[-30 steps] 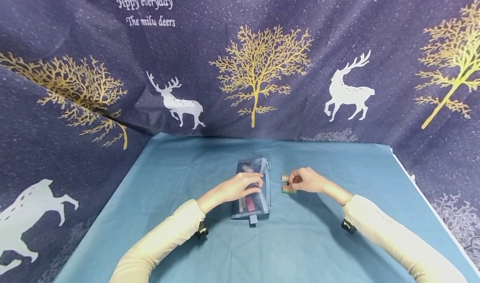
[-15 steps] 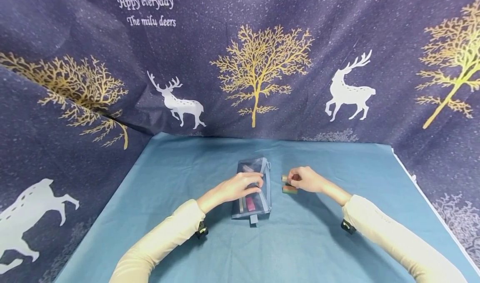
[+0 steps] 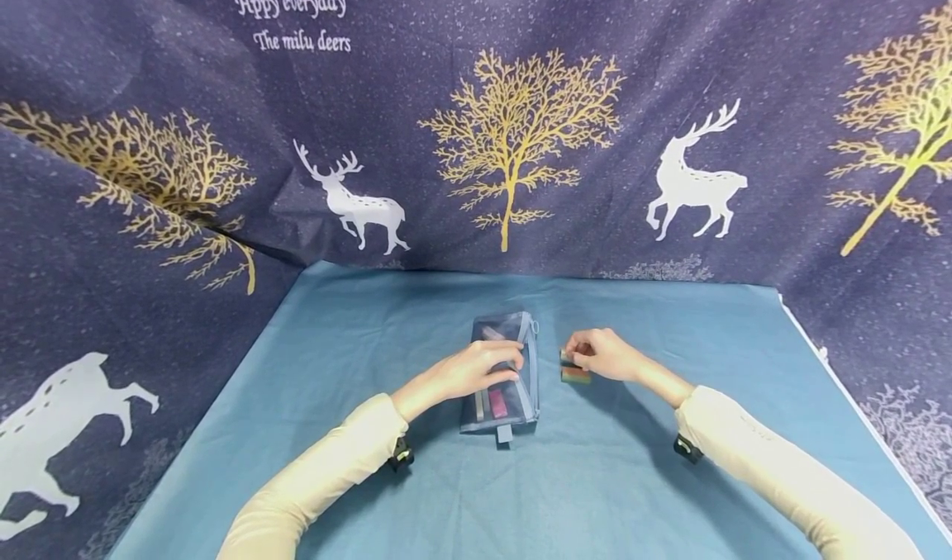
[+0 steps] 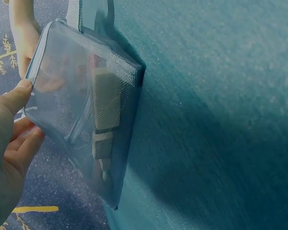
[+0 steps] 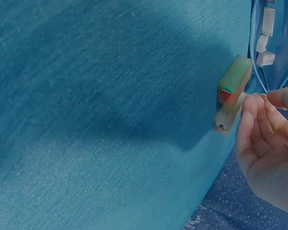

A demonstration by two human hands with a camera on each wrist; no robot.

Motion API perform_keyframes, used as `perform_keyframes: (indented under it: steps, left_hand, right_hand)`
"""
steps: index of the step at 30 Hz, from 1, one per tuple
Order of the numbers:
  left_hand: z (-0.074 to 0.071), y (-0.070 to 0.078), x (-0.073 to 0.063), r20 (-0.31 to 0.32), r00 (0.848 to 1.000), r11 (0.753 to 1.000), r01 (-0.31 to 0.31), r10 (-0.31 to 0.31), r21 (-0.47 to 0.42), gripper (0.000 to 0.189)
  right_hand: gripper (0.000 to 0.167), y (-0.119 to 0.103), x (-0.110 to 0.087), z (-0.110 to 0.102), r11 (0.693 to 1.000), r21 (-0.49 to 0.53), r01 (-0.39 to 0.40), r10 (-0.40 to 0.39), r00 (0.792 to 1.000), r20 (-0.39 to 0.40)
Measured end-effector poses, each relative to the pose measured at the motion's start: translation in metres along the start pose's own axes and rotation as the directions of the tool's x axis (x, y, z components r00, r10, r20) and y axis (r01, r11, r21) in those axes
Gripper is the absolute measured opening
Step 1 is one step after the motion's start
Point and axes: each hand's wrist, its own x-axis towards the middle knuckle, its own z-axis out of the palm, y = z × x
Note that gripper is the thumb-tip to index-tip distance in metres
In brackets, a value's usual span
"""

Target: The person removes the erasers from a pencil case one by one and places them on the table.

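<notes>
My left hand (image 3: 479,367) pinches the zip edge of a blue mesh pouch (image 4: 77,62), with the thumb on one side and fingers on the other. Through the mesh show a pale block (image 4: 107,98) and a pink item (image 3: 497,404). Beside the pouch's zip side, my right hand (image 3: 606,355) has curled fingers right at a cream block (image 5: 228,117), probably an eraser; I cannot tell whether they grip it. Its far end is hidden behind the fingertips. Close beside it lies a green and orange eraser (image 5: 237,76) with a watermelon picture.
Blue cloth (image 3: 632,477) covers the table. A dark curtain (image 3: 446,15) printed with deer and trees hangs behind and at the sides. The pouch's grey tab (image 3: 503,434) sticks out toward the person.
My right hand has shifted slightly left over the cream block and uncovered more of the watermelon eraser. The left hand and the pouch have stayed in place.
</notes>
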Motion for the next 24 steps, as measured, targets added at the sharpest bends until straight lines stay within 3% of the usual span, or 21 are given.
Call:
perform_keyframes:
  steps: [16, 24]
  left_hand:
    - [0.0008, -0.0003, 0.0003, 0.012, 1.0, 1.0, 0.016, -0.016, -0.005, 0.015]
    - [0.0009, 0.0005, 0.0005, 0.005, 1.0, 1.0, 0.015, -0.015, -0.003, 0.013]
  right_hand:
    - [0.017, -0.0063, 0.0057, 0.006, 1.0, 0.001, 0.006, -0.006, 1.0, -0.024]
    - [0.015, -0.007, 0.0101, 0.01, 0.998, -0.002, 0.068, -0.068, 0.997, -0.044]
